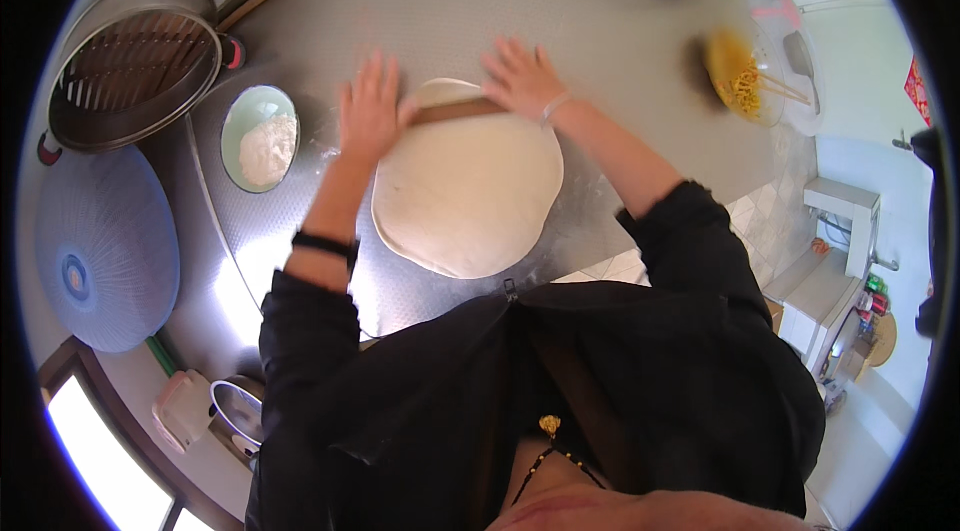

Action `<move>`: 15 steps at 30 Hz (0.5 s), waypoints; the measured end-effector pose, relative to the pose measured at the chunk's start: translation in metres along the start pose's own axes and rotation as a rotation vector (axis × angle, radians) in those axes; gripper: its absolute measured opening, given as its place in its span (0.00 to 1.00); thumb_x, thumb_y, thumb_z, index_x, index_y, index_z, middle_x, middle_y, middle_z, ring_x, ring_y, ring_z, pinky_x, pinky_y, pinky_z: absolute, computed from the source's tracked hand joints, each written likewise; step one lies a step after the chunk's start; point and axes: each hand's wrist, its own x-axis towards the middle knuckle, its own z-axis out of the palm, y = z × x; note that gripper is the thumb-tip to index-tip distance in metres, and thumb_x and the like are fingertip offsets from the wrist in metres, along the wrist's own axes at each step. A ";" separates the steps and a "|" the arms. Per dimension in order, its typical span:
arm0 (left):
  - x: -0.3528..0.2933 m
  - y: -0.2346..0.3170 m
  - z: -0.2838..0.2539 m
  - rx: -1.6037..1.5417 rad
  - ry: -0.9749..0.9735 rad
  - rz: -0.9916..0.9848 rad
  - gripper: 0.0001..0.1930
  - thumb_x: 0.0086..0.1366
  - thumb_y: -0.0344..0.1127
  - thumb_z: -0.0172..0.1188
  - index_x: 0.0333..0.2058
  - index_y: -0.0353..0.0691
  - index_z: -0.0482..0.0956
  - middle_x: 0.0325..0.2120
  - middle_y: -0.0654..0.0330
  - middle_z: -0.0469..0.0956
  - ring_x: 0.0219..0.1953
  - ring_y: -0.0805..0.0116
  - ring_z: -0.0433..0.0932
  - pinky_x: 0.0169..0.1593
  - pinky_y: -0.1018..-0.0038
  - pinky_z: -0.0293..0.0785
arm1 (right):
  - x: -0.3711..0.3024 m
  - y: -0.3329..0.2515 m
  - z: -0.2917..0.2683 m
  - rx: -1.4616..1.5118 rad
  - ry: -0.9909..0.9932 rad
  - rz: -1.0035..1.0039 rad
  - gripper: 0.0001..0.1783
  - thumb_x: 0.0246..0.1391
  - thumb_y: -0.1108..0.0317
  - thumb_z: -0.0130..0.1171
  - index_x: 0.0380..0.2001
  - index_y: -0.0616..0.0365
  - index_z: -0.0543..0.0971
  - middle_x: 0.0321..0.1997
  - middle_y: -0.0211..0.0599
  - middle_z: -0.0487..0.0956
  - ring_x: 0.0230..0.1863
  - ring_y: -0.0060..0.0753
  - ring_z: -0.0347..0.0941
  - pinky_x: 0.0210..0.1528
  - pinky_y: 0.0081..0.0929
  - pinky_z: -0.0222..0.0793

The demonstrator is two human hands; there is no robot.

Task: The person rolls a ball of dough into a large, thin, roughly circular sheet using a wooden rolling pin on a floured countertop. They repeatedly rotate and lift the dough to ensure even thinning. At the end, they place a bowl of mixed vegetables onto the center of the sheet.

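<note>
A wide, roughly round sheet of pale dough lies flat on the metal worktop, close to my body. Across its far part runs a brown rolling pin, with a strip of dough showing beyond it. My left hand is at the pin's left end, its fingers stretched forward and slightly blurred. At the other end is my right hand, palm down with the fingers spread. The hands hide both ends of the pin. Neither hand has its fingers wrapped round it.
Left of the dough stands a pale green bowl of white flour. Beyond it are a dark steamer pan and a blue mesh cover. At the right, a bowl of yellow food holds chopsticks.
</note>
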 end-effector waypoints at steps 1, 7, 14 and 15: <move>-0.031 0.011 -0.007 0.023 -0.234 -0.005 0.36 0.63 0.51 0.56 0.65 0.43 0.57 0.68 0.53 0.51 0.67 0.55 0.56 0.65 0.53 0.54 | -0.018 -0.012 -0.006 -0.008 -0.088 -0.092 0.33 0.59 0.43 0.46 0.62 0.50 0.65 0.69 0.43 0.59 0.71 0.45 0.51 0.67 0.51 0.48; -0.104 0.041 -0.030 -0.239 0.049 0.053 0.23 0.51 0.34 0.66 0.47 0.38 0.71 0.46 0.55 0.74 0.49 0.55 0.74 0.53 0.59 0.67 | -0.001 -0.035 -0.031 0.299 -0.264 0.127 0.29 0.47 0.49 0.64 0.49 0.54 0.74 0.46 0.40 0.79 0.49 0.44 0.74 0.50 0.36 0.69; -0.229 0.098 -0.068 -0.364 -0.019 0.037 0.20 0.47 0.29 0.66 0.41 0.36 0.73 0.37 0.54 0.77 0.36 0.54 0.76 0.41 0.63 0.72 | -0.074 0.032 -0.007 0.542 -0.161 0.345 0.18 0.45 0.56 0.64 0.37 0.55 0.79 0.39 0.41 0.81 0.41 0.42 0.77 0.45 0.35 0.72; -0.245 0.108 -0.074 -0.392 -0.053 0.012 0.20 0.46 0.29 0.66 0.40 0.36 0.74 0.37 0.54 0.77 0.36 0.55 0.77 0.41 0.63 0.72 | -0.096 0.039 -0.008 0.553 -0.086 0.368 0.17 0.46 0.57 0.64 0.37 0.55 0.79 0.39 0.41 0.81 0.40 0.41 0.77 0.44 0.35 0.72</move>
